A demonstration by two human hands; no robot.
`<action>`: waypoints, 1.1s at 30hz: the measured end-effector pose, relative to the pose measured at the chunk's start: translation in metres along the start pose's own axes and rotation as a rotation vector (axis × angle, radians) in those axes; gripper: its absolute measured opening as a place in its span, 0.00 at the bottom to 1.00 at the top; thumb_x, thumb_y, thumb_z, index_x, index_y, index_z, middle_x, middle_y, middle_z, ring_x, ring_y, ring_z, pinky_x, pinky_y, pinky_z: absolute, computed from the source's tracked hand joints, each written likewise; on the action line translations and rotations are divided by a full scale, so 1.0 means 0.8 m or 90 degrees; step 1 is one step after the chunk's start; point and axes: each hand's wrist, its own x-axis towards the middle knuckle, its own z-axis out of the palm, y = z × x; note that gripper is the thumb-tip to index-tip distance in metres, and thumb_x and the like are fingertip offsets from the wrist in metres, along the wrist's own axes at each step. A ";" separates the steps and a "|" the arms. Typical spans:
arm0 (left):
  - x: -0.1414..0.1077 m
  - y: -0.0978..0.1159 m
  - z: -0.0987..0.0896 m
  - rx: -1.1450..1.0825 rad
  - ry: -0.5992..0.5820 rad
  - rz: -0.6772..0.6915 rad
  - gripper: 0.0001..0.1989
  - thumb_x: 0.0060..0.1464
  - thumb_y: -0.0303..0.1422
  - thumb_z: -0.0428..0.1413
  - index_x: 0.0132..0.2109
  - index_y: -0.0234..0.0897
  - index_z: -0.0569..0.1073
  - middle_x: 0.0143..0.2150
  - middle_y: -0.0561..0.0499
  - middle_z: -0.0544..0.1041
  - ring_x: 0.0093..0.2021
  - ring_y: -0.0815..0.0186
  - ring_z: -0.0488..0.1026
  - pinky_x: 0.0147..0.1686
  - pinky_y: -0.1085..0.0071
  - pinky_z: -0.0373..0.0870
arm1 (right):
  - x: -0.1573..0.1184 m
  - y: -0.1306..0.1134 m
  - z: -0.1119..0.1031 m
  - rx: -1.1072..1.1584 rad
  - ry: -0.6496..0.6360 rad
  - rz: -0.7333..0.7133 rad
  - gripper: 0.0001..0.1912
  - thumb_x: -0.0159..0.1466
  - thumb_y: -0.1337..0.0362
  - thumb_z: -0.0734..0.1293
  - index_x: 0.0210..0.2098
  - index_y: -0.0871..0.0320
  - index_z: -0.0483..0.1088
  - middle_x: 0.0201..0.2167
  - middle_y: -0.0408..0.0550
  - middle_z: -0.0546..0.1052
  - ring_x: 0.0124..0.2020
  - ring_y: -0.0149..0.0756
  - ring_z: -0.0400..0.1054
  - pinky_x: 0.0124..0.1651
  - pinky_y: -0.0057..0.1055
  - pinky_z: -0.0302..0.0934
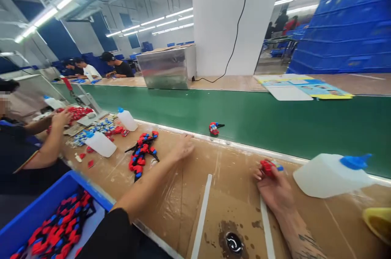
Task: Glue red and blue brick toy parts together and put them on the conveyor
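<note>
My left hand (184, 148) reaches over the tabletop to the belt's near edge, holding nothing I can see, its fingers loosely stretched. On the green belt, just beyond it to the right, lies a small red toy figure (214, 129) with blue and black parts. My right hand (276, 187) is turned palm up on the right, its fingers closed around a red and blue toy part (268, 167). Left of my left forearm lies a pile of red, blue and black toy figures (142, 153).
A white bottle with a blue cap (331, 175) stands at right, near a yellow dish (378, 222). A blue bin (102, 198) at lower left holds many toy parts. A co-worker's hand (61, 118) works at far left. A dark round cup (233, 243) sits in front.
</note>
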 end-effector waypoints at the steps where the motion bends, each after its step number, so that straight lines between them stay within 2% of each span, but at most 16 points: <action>1: -0.032 -0.017 -0.019 0.016 0.018 -0.018 0.15 0.57 0.32 0.56 0.51 0.38 0.76 0.50 0.45 0.75 0.54 0.60 0.70 0.56 0.70 0.63 | 0.002 0.000 0.000 0.023 0.005 0.012 0.16 0.55 0.54 0.73 0.42 0.51 0.75 0.31 0.42 0.74 0.25 0.29 0.65 0.24 0.26 0.63; 2: -0.063 -0.034 -0.041 0.038 0.039 -0.047 0.11 0.58 0.33 0.54 0.46 0.38 0.77 0.47 0.45 0.75 0.51 0.59 0.71 0.54 0.68 0.64 | 0.002 0.000 0.000 0.036 0.004 0.023 0.16 0.57 0.53 0.71 0.43 0.51 0.75 0.31 0.43 0.74 0.25 0.29 0.64 0.24 0.25 0.63; 5: -0.145 -0.087 -0.107 0.112 0.094 -0.170 0.10 0.59 0.34 0.51 0.42 0.36 0.76 0.43 0.42 0.75 0.46 0.55 0.72 0.49 0.62 0.66 | -0.001 0.004 0.004 0.033 -0.016 0.040 0.17 0.59 0.51 0.70 0.45 0.51 0.76 0.29 0.44 0.73 0.25 0.31 0.65 0.24 0.27 0.64; 7: -0.188 -0.113 -0.137 0.147 0.095 -0.246 0.10 0.58 0.36 0.52 0.40 0.35 0.74 0.40 0.42 0.76 0.43 0.55 0.73 0.45 0.61 0.67 | -0.002 0.008 0.006 0.007 -0.024 0.043 0.19 0.58 0.52 0.71 0.46 0.51 0.76 0.30 0.45 0.75 0.27 0.33 0.68 0.26 0.28 0.67; 9: -0.218 -0.129 -0.146 0.164 0.063 -0.297 0.12 0.57 0.39 0.53 0.39 0.35 0.74 0.36 0.44 0.76 0.39 0.56 0.74 0.40 0.63 0.68 | -0.003 0.011 0.007 -0.019 -0.028 0.047 0.20 0.57 0.53 0.72 0.47 0.51 0.76 0.33 0.47 0.77 0.29 0.35 0.70 0.29 0.30 0.69; 11: -0.235 -0.133 -0.139 0.173 0.026 -0.326 0.14 0.57 0.43 0.54 0.40 0.36 0.74 0.35 0.45 0.77 0.38 0.57 0.74 0.38 0.65 0.68 | -0.004 0.013 0.006 -0.032 -0.034 0.048 0.21 0.56 0.53 0.72 0.48 0.51 0.76 0.34 0.47 0.78 0.31 0.35 0.71 0.30 0.30 0.69; 14: -0.239 -0.125 -0.117 0.204 0.002 -0.347 0.17 0.57 0.45 0.53 0.45 0.36 0.73 0.40 0.43 0.76 0.43 0.54 0.75 0.41 0.63 0.68 | -0.007 0.013 0.003 -0.024 -0.034 0.033 0.19 0.57 0.53 0.71 0.47 0.51 0.76 0.34 0.47 0.78 0.31 0.34 0.71 0.32 0.29 0.70; 17: -0.233 -0.113 -0.105 0.239 -0.006 -0.355 0.16 0.59 0.41 0.51 0.49 0.36 0.72 0.45 0.39 0.75 0.46 0.51 0.74 0.44 0.61 0.67 | -0.012 0.012 0.000 -0.016 -0.033 0.018 0.17 0.57 0.53 0.72 0.44 0.52 0.77 0.34 0.46 0.78 0.32 0.33 0.72 0.33 0.28 0.70; 23: -0.229 -0.103 -0.114 0.237 -0.069 -0.348 0.08 0.57 0.35 0.52 0.41 0.37 0.71 0.40 0.41 0.76 0.44 0.52 0.75 0.42 0.63 0.67 | -0.011 0.013 -0.001 -0.036 -0.065 0.023 0.18 0.56 0.52 0.73 0.43 0.53 0.76 0.34 0.45 0.79 0.31 0.33 0.73 0.32 0.28 0.69; 26: -0.231 -0.093 -0.119 0.205 -0.126 -0.323 0.08 0.53 0.33 0.55 0.42 0.37 0.71 0.36 0.45 0.77 0.40 0.54 0.76 0.40 0.65 0.68 | -0.013 0.013 0.002 -0.054 -0.071 0.006 0.19 0.54 0.54 0.74 0.42 0.53 0.75 0.34 0.45 0.79 0.30 0.33 0.74 0.32 0.29 0.68; 29: -0.228 -0.071 -0.116 0.066 -0.177 -0.246 0.16 0.52 0.35 0.56 0.48 0.37 0.70 0.36 0.48 0.78 0.37 0.59 0.76 0.38 0.67 0.71 | -0.016 0.011 0.008 -0.076 -0.084 -0.008 0.22 0.51 0.57 0.76 0.45 0.51 0.74 0.35 0.43 0.80 0.30 0.32 0.73 0.31 0.28 0.66; 33: -0.222 -0.043 -0.100 -0.264 -0.127 -0.144 0.24 0.53 0.41 0.57 0.55 0.37 0.70 0.45 0.46 0.78 0.45 0.59 0.77 0.46 0.65 0.74 | -0.017 0.008 0.013 -0.085 -0.091 -0.008 0.27 0.48 0.57 0.77 0.46 0.52 0.72 0.36 0.42 0.79 0.31 0.33 0.72 0.31 0.29 0.64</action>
